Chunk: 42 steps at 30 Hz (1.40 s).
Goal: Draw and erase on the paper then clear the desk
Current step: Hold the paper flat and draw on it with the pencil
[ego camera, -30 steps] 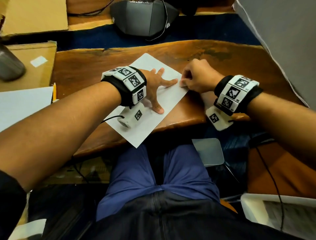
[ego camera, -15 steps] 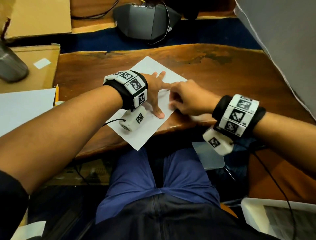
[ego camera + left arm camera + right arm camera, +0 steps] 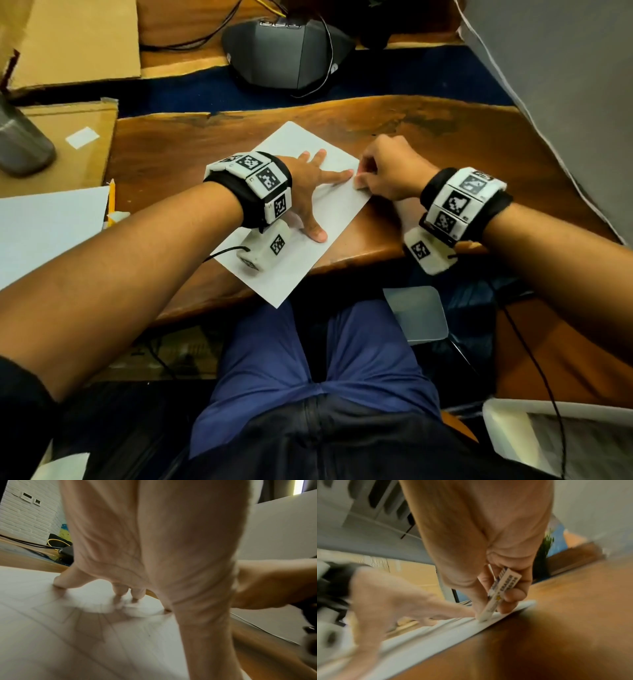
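A white sheet of paper [image 3: 298, 246] lies at an angle on the wooden desk [image 3: 462, 144], one corner past the front edge. My left hand [image 3: 310, 186] presses flat on it with fingers spread; the left wrist view shows its fingertips [image 3: 120, 591] on the paper [image 3: 51, 642], which bears faint pencil lines. My right hand [image 3: 383, 171] pinches a white eraser [image 3: 498, 596] in a printed sleeve, its tip on the paper [image 3: 423, 639] near the right edge, beside my left index finger. In the head view the eraser is hidden by the hand.
A yellow pencil [image 3: 111, 202] lies at the desk's left edge beside more white paper [image 3: 48, 233]. Cardboard [image 3: 78, 44] and a grey cylinder [image 3: 20, 144] sit at far left. A grey device [image 3: 284, 54] with cables stands behind the desk. A grey panel [image 3: 565, 85] rises at right.
My right hand slid toward me over the paper, then back out to its right edge with the eraser. The left hand stayed pressed on the sheet.
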Each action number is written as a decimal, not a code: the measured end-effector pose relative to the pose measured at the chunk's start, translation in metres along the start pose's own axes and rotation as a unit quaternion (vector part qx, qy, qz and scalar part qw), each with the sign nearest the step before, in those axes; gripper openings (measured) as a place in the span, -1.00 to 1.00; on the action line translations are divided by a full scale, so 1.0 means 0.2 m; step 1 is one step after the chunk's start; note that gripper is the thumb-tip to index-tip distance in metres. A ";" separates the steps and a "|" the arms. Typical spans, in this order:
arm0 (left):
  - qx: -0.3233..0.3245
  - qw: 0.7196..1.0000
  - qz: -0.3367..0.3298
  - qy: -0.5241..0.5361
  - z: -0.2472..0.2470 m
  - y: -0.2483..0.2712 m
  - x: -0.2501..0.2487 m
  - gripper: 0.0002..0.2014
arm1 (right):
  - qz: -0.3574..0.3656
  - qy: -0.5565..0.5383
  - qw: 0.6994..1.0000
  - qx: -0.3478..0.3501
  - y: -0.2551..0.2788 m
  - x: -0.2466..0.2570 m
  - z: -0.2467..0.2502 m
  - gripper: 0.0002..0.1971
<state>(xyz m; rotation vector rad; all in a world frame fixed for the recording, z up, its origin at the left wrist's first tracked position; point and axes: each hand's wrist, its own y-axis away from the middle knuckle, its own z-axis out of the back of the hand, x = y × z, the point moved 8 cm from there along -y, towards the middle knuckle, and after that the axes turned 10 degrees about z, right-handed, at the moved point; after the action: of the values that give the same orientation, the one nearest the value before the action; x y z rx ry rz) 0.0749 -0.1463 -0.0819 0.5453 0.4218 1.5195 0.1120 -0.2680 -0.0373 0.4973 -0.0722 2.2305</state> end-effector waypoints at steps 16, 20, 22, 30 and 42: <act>0.003 1.000 -0.018 0.003 0.01 0.01 -0.01 0.33 | 0.088 0.016 0.995 0.037 0.08 0.25 -0.20 -0.86; 0.000 1.000 -0.012 0.006 0.00 0.01 -0.01 0.33 | 0.013 0.036 0.999 0.020 -0.01 0.08 -0.05 -0.82; 0.003 1.000 -0.007 0.008 0.00 0.01 0.00 0.33 | -0.018 0.044 0.999 -0.019 -0.03 0.02 0.00 -0.81; -0.002 1.000 -0.013 0.017 0.00 0.01 0.01 0.31 | 0.045 0.066 0.997 0.017 0.02 0.17 -0.08 -0.85; 0.000 1.000 0.014 -0.005 -0.06 0.03 0.08 0.30 | 0.040 0.076 0.996 -0.022 -0.01 0.15 -0.10 -0.86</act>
<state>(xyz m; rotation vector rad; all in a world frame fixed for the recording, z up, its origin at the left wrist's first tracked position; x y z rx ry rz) 0.0637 -0.1301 -0.0861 0.5614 0.4078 1.5421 0.0893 -0.2410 -0.0438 0.3029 -0.0632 2.3320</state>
